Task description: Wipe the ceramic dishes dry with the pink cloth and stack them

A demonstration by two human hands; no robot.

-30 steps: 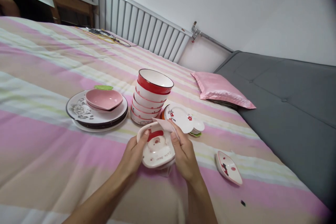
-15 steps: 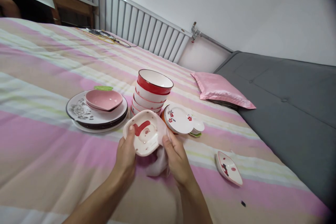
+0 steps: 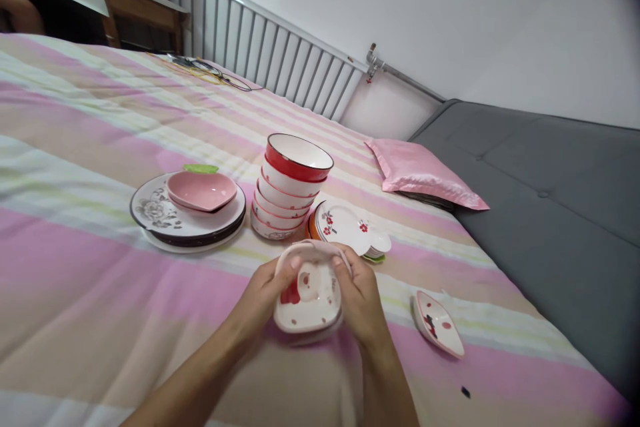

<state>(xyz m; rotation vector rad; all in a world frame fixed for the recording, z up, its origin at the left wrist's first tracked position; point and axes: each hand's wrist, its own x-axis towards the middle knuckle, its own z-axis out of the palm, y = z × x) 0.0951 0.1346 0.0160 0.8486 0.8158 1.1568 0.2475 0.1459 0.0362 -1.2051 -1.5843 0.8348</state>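
Note:
Both hands hold a small white bowl with a bear picture and red patch, its inside tilted towards me. My left hand grips the left rim, thumb on the inside. On the right rim, my right hand is closed with its thumb over the edge. A pale pink cloth lies along the far rim by the right fingers; most of it is hidden. Just beyond stands a stack of red-and-white bowls. Behind my right hand are white flowered plates.
At left, a pink heart-shaped dish rests on stacked dark-rimmed plates. A small pink-rimmed bowl sits at right, near a small black object. Farther off are a pink pillow, cables and a person's arm.
The small bowl has turned in my hands and moved right and nearer to me. The cloth, which hung below the bowl, now shows along its far rim.

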